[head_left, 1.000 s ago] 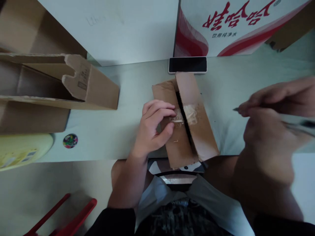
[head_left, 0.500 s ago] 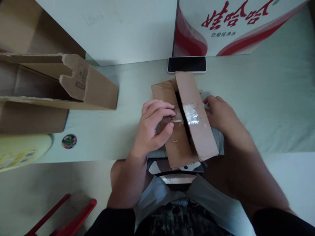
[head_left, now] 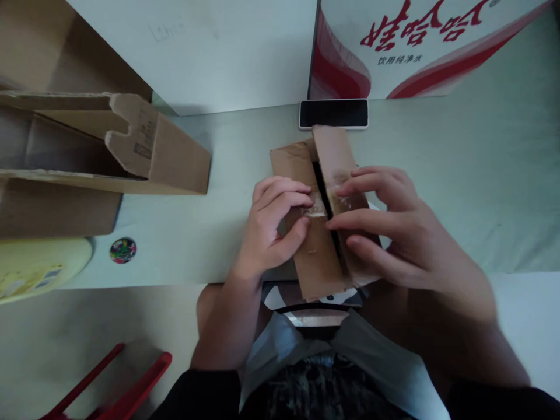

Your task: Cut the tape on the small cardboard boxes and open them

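Note:
A small brown cardboard box (head_left: 321, 262) lies tilted at the table's near edge, its two top flaps leaving a dark narrow gap. Clear tape with a white edge sticks to the left flap; more tape on the right flap is partly covered by fingers. My left hand (head_left: 275, 227) rests on the left flap, fingers laid over it and thumb apart. Over the right flap, my right hand (head_left: 398, 224) has spread fingers, with fingertips at the tape and the flap's inner edge. Something pale shows beside the box under my right hand; I cannot make it out.
A phone (head_left: 333, 114) lies just behind the box, before a white and red carton (head_left: 406, 76). At left stand an open cardboard box (head_left: 179, 157), a yellow container (head_left: 44, 262) and a round sticker-like disc (head_left: 123, 251). Red bars (head_left: 135, 385) show below the table.
My right hand has moved from beside the box's right side up onto the right flap, and its fingers have spread. My left hand and the box have stayed put.

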### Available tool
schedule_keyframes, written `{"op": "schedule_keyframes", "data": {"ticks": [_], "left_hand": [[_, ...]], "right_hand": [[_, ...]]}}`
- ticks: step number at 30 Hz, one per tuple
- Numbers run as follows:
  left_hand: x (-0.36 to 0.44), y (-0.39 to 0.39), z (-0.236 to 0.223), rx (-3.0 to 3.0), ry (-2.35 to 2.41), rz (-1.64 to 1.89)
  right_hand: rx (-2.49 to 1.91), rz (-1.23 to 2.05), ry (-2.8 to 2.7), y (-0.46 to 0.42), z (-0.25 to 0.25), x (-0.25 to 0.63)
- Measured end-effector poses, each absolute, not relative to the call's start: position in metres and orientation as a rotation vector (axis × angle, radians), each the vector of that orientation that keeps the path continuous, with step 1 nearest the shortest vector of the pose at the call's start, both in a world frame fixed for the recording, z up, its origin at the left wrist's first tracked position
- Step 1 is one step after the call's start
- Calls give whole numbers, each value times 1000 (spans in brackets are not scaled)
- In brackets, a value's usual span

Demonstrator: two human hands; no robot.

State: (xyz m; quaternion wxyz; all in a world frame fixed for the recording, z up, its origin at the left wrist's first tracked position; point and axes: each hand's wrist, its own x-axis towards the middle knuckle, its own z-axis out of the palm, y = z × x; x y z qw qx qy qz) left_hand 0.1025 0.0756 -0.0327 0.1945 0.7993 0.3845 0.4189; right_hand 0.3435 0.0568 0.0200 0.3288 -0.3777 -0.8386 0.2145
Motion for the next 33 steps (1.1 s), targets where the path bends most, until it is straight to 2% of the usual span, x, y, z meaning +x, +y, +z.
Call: {"op": "schedule_keyframes", "data": {"ticks": [3, 10, 27, 33], "left_hand": [[104, 74, -32, 2226, 1049, 1199], [103, 74, -31, 2206, 1031, 1193], [103, 63, -26, 2361, 1120, 871], [106, 64, -31, 2333, 1098, 978]], "right_hand": [[-951, 526, -2253, 61, 10, 342], [-999, 682, -2076, 58, 11, 342], [-998, 679, -2061, 58, 9, 338], [-1019, 691, -2038, 57, 11, 337]]}}
